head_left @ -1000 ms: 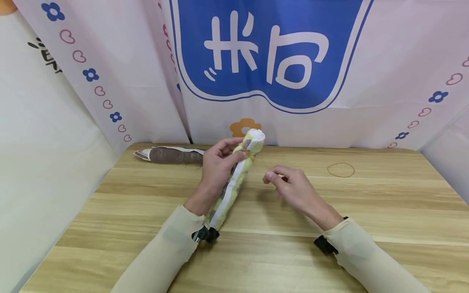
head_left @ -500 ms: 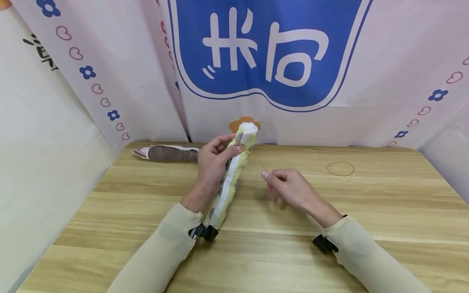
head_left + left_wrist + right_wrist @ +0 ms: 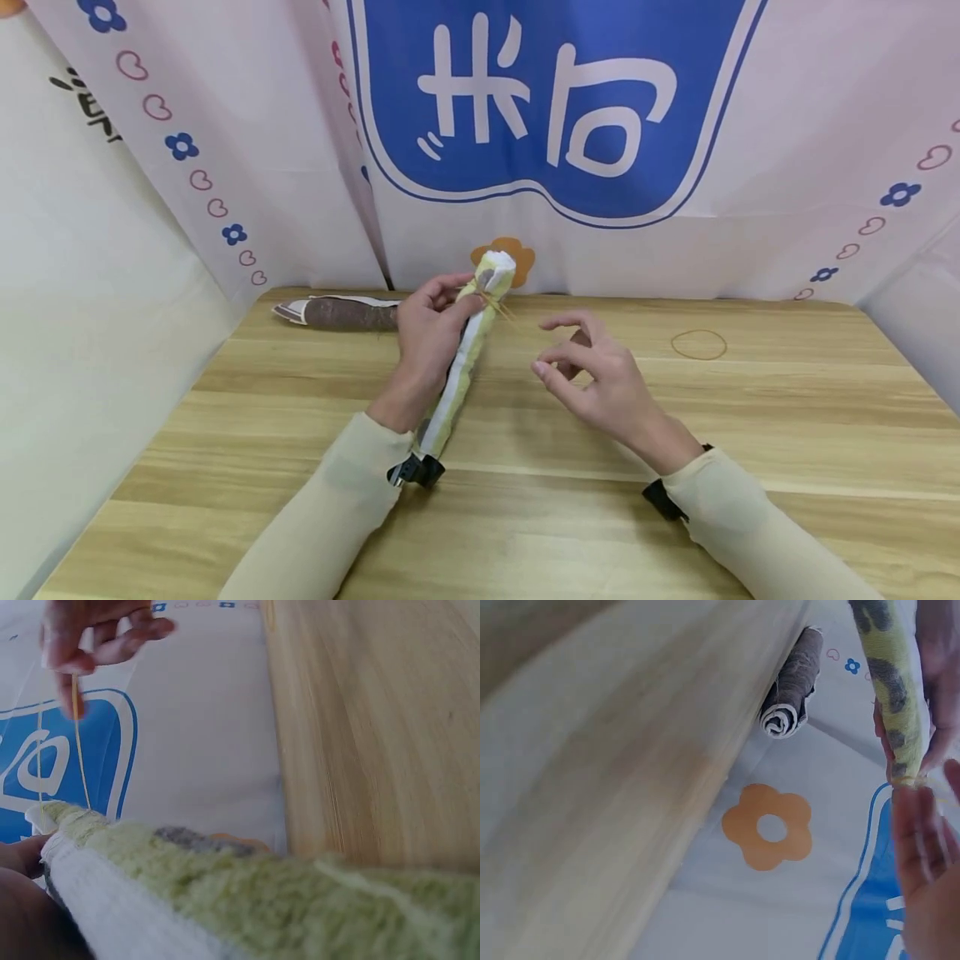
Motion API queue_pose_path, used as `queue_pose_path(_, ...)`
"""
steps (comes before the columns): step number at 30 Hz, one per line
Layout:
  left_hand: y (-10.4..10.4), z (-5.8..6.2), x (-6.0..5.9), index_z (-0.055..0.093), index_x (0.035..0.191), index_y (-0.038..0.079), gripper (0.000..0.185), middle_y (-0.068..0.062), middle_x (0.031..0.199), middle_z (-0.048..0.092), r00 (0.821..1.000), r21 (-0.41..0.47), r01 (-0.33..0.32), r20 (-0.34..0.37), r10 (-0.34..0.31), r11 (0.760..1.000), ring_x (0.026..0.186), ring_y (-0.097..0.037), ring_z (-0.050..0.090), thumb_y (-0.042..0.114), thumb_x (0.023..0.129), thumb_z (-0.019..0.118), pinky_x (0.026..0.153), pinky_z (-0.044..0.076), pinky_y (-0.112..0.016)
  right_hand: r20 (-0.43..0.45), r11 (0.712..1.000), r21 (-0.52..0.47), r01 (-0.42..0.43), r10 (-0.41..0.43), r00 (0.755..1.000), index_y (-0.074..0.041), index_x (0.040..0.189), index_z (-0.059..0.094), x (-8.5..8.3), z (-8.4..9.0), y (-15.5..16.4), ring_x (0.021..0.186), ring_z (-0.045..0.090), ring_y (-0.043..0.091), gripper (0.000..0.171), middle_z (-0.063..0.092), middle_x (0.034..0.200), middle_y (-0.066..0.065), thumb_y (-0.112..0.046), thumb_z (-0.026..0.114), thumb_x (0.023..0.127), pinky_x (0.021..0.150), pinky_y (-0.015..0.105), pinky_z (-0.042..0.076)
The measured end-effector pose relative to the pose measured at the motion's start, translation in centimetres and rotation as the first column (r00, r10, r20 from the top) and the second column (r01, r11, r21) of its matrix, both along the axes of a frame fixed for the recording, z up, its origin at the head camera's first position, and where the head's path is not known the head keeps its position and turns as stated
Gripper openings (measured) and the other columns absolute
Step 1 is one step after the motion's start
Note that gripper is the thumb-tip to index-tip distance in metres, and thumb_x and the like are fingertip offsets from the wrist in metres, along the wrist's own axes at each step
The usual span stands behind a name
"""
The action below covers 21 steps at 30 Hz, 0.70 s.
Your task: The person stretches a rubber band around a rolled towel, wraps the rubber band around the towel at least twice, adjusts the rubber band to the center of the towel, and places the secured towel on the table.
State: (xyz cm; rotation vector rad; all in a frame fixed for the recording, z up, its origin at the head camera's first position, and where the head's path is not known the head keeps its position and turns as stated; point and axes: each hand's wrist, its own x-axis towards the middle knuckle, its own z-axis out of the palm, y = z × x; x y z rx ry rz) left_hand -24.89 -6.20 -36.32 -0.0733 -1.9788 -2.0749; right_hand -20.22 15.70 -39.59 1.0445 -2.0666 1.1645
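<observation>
Yellow-green and white, the rolled cloth [image 3: 458, 375] is gripped near its upper end, at the head view's centre, by the left hand [image 3: 429, 333], seemingly to be steadied while the rubber band [image 3: 80, 750] is drawn taut by the right hand's [image 3: 603, 379] curled fingers.

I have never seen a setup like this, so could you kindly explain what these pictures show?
There is no robot, just a person working bare-handed. The widest view looks down from the head; the other two come from the left and right wrists. On the wooden table lie a brown roll at the back left and a loose rubber band at the right. The left hand holds a yellow cloth roll near its top, and a stretched rubber band runs from there to the right hand.
</observation>
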Motion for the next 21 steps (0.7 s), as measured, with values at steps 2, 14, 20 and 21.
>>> queue_pose_path(2,0.1,0.0,0.2,0.080,0.115,0.010,0.027,-0.007,0.094,0.075,0.999,-0.010,0.022,0.024,-0.021,1.000,0.076,-0.016,0.067,0.004,0.088,0.079,0.066,0.056,-0.025,-0.076,0.997,-0.020,-0.069,0.067,0.995,-0.006,0.088,0.078,0.0,0.1,-0.1,0.072,0.062,0.010,0.009,0.067,0.122,0.017,-0.008,0.074,0.096,0.061,0.021,0.054)
queue_pose_path(14,0.7,-0.3,0.8,0.080,0.115,0.010,0.025,-0.007,0.099,0.076,0.987,-0.134,0.138,-0.060,-0.147,0.981,0.082,-0.019,0.069,0.007,0.090,0.080,0.069,0.056,-0.027,0.325,0.990,-0.075,-0.118,0.137,0.936,-0.002,0.108,0.079,-0.2,0.0,1.3,0.058,0.059,0.019,0.024,0.068,0.089,0.006,0.007,0.058,0.101,0.052,0.030,0.054)
queue_pose_path(20,0.7,-0.3,0.9,0.080,0.115,0.008,0.025,-0.004,0.102,0.077,0.961,-0.239,0.186,-0.159,-0.227,0.953,0.087,-0.021,0.069,0.006,0.091,0.078,0.071,0.054,-0.027,0.559,0.996,-0.086,-0.005,0.052,0.827,0.000,0.121,0.077,-0.4,0.4,2.1,0.051,0.060,0.028,0.025,0.070,0.078,0.016,-0.005,0.056,0.108,0.055,0.034,0.057)
queue_pose_path(21,0.7,-0.2,0.9,0.080,0.115,0.008,0.024,-0.004,0.102,0.077,0.958,-0.250,0.190,-0.165,-0.235,0.950,0.087,-0.021,0.069,0.005,0.091,0.078,0.071,0.054,-0.027,0.579,0.996,-0.093,0.006,0.049,0.814,0.000,0.121,0.077,-0.5,0.4,2.2,0.050,0.059,0.027,0.024,0.070,0.077,0.019,-0.007,0.058,0.108,0.054,0.034,0.056)
